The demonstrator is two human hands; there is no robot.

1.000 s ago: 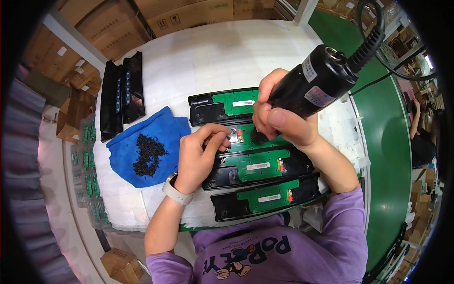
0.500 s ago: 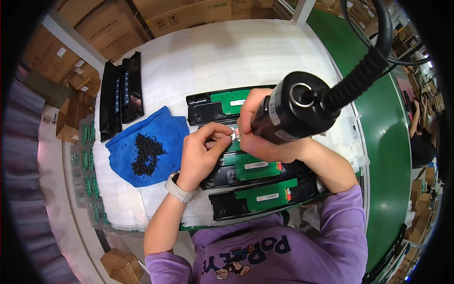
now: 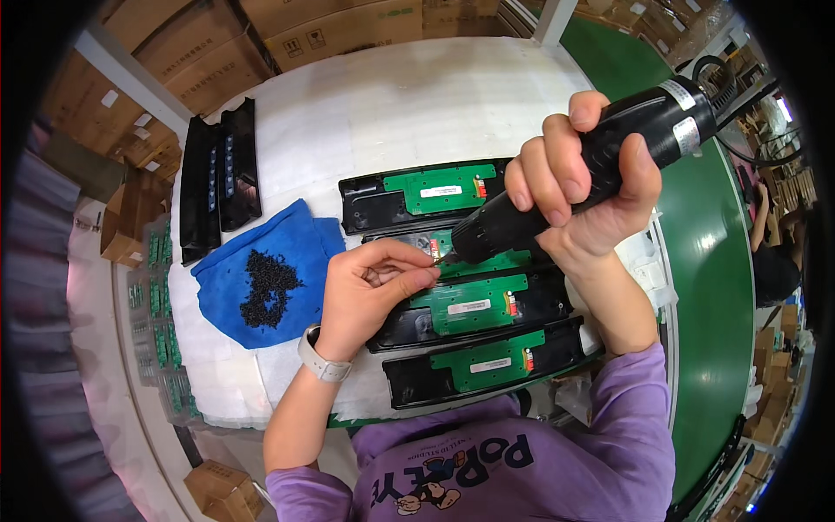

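Observation:
My right hand (image 3: 565, 187) grips a black electric screwdriver (image 3: 604, 152) that is tilted, its nose pointing down to the left. At its tip my left hand (image 3: 370, 287) pinches thumb and fingertips together; whatever sits between them is too small to make out. Both hands are over the second of several black plastic housings lying in a column, partly covering its green circuit board (image 3: 509, 260). The nearer housings carry circuit boards (image 3: 470, 306) with white labels and red-and-yellow parts. Left of my left hand, a heap of tiny black screws (image 3: 265, 291) lies on a blue cloth (image 3: 217, 291).
Two long black housings (image 3: 202, 187) stand side by side at the table's far left. White sheeting covers the table (image 3: 391, 96). Cardboard boxes (image 3: 339, 30) line the back, and trays of green boards (image 3: 161, 304) sit beyond the left edge. Another person (image 3: 774, 261) is far right.
The screwdriver has swung from upright to slanted, its back end now up and right. My right hand has turned with it, while my left fingertips have shifted slightly right, to the tip.

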